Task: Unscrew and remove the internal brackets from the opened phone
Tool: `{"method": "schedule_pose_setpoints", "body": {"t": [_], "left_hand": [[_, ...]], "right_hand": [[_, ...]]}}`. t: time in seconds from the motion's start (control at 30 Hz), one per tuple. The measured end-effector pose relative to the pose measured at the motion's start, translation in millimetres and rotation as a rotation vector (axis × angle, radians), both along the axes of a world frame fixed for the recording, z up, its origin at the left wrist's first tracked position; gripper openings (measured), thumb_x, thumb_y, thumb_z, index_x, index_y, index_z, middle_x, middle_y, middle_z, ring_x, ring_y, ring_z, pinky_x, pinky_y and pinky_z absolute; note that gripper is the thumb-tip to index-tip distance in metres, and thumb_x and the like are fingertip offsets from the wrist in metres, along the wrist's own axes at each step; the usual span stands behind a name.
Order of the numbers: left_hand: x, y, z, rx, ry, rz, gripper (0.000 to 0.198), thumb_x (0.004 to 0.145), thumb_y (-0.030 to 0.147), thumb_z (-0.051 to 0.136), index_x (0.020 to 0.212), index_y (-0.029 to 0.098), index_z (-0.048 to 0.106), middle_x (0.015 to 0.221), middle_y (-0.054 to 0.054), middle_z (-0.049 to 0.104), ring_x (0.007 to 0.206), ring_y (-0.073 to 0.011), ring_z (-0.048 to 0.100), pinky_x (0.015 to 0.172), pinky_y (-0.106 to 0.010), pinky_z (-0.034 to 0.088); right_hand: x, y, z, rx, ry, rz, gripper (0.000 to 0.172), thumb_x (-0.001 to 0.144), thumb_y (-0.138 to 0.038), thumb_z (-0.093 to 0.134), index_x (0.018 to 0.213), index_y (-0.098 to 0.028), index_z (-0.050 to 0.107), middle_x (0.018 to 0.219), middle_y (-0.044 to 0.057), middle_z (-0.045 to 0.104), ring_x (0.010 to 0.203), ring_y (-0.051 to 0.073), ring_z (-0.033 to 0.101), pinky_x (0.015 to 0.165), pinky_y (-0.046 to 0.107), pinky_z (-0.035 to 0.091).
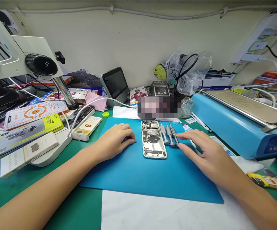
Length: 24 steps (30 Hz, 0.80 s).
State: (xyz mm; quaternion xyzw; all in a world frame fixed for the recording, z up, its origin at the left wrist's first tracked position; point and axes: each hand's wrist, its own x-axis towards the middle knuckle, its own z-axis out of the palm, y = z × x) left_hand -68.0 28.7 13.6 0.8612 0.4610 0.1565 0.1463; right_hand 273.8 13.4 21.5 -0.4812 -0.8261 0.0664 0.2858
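Note:
An opened phone (154,140) with its inner parts showing lies on the blue mat (138,175). Just right of it, several grey screwdrivers (169,134) lie side by side. My right hand (206,153) is spread, its thumb and forefinger at the handle of the rightmost screwdriver; whether they touch it is hard to tell. To the left of the phone, my left hand (116,140) rests on the mat with fingers curled together. A tiny dark tip shows at its fingertips, too small to name.
A blue machine with a metal top (243,121) stands at the right, a yellow cutter (270,181) near it. Boxes (30,131) and a microscope stand (39,60) are at the left. A small screen (116,83) and a glass jar (186,107) stand behind the mat.

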Motion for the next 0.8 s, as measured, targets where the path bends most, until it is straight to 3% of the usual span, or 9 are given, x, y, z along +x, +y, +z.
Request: {"method": "schedule_pose_setpoints", "body": {"t": [0.17,0.2,0.33,0.43,0.57,0.8], "left_hand": [[1,-2,-0.9,-0.068,-0.132,0.02,0.016,0.108,0.027,0.06,0.102,0.02,0.073,0.106,-0.005,0.071,0.099,-0.0234,0.061,0.092,-0.043,0.046],[2,-2,-0.9,-0.088,-0.167,0.025,0.016,0.107,0.027,0.06,0.1,0.021,0.073,0.106,-0.005,0.071,0.098,-0.0238,0.06,0.091,-0.043,0.044],[5,-6,2.6,-0.175,-0.338,0.06,0.015,0.104,0.03,0.062,0.095,0.022,0.071,0.101,-0.003,0.069,0.095,-0.0222,0.058,0.089,-0.04,0.04],[10,-12,9.7,-0.251,-0.512,0.1,0.021,0.105,0.038,0.062,0.093,0.023,0.068,0.097,-0.001,0.065,0.091,-0.0188,0.056,0.083,-0.034,0.04],[20,-20,18.7,-0.394,-0.762,0.108,0.028,0.106,0.047,0.064,0.092,0.023,0.065,0.093,0.003,0.062,0.086,-0.0136,0.053,0.08,-0.027,0.042],[39,-31,20.9,-0.676,-1.024,0.003,0.024,0.102,0.042,0.075,0.091,0.021,0.071,0.09,0.002,0.068,0.085,-0.0105,0.058,0.079,-0.021,0.049]], "right_hand": [[-7,-12,7.2,0.047,0.013,0.05,0.023,0.109,-0.044,0.061,0.122,-0.033,0.077,0.12,0.006,0.081,0.112,0.027,0.077,0.066,0.031,0.063],[-10,-14,9.9,0.057,-0.003,0.094,0.021,0.109,-0.042,0.062,0.123,-0.034,0.076,0.12,0.005,0.081,0.111,0.025,0.078,0.067,0.03,0.064],[-32,-13,23.2,0.139,-0.085,0.319,0.019,0.11,-0.034,0.064,0.125,-0.031,0.075,0.119,0.004,0.08,0.108,0.023,0.079,0.091,0.036,0.067],[-53,-1,29.8,0.165,-0.065,0.425,0.018,0.108,-0.025,0.066,0.124,-0.024,0.075,0.117,0.006,0.081,0.108,0.024,0.08,0.091,0.036,0.067],[-72,12,25.8,0.245,0.124,0.448,0.019,0.105,-0.024,0.073,0.124,-0.02,0.074,0.112,0.008,0.083,0.106,0.023,0.08,0.093,0.035,0.067],[-76,-1,16.6,0.232,0.363,0.482,0.027,0.103,-0.011,0.071,0.124,-0.026,0.082,0.102,0.004,0.078,0.087,0.015,0.078,0.076,0.025,0.067]]}}
